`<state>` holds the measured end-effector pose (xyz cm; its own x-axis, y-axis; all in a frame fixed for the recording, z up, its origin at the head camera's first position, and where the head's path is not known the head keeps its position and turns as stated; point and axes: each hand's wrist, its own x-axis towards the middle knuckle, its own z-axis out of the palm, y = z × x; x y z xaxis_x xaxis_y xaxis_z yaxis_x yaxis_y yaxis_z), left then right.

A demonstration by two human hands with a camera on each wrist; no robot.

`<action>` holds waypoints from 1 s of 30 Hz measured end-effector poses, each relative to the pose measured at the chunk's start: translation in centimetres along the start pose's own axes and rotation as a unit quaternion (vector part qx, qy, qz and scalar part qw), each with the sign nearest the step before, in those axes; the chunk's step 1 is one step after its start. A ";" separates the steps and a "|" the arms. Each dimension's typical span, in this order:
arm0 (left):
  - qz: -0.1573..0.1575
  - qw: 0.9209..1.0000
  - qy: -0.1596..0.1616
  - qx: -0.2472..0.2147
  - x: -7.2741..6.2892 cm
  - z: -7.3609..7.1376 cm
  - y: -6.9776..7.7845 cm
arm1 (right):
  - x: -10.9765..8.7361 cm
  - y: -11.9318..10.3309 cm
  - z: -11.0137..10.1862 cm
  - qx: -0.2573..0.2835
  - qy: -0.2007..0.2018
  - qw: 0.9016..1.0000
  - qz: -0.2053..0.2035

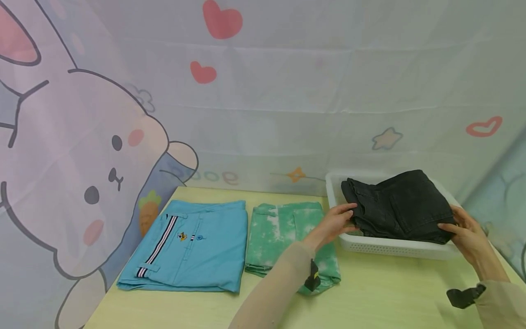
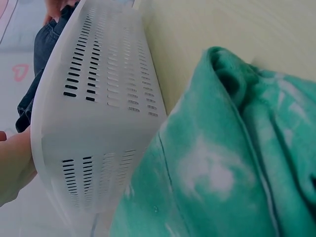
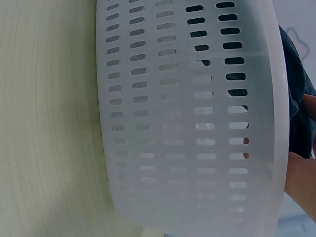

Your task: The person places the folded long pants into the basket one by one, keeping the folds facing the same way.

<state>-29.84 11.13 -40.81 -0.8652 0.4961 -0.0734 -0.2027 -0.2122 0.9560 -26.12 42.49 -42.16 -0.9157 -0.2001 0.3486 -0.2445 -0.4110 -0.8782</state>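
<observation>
A folded pair of black jeans (image 1: 400, 205) lies over the white plastic basket (image 1: 398, 246) on the right of the table. My left hand (image 1: 334, 224) grips the left edge of the jeans, thumb and fingers at the folded layers. At the opposite edge, my right hand (image 1: 467, 232) holds the right side, its thumb on top. The left wrist view shows the slotted basket wall (image 2: 94, 118), with the dark denim (image 2: 44, 49) above its rim. In the right wrist view the basket side hides part of the right hand (image 3: 301, 180).
Folded green-and-white tie-dye trousers (image 1: 283, 233) lie left of the basket, partly under my left forearm. Farther left are folded light-blue trousers (image 1: 213, 256) with a striped trim. A printed cloth backdrop (image 1: 279, 114) hangs behind the pale yellow table (image 1: 378, 292).
</observation>
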 end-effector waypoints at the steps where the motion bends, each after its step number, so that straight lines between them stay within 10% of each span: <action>1: -0.002 1.000 -0.003 0.002 0.0 0.0 0.0 | 0.0 0.0 0.0 -0.001 0.002 1.000 0.001; 30: -0.060 0.996 -0.051 0.030 0.4 0.1 0.4 | 0.0 0.3 -0.2 -0.038 -0.015 0.999 -0.018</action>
<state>-30.17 11.34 -40.43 -0.7847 0.5982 -0.1626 -0.2720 -0.0965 0.9574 -26.30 42.52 -42.50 -0.8962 -0.2125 0.3893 -0.3022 -0.3498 -0.8867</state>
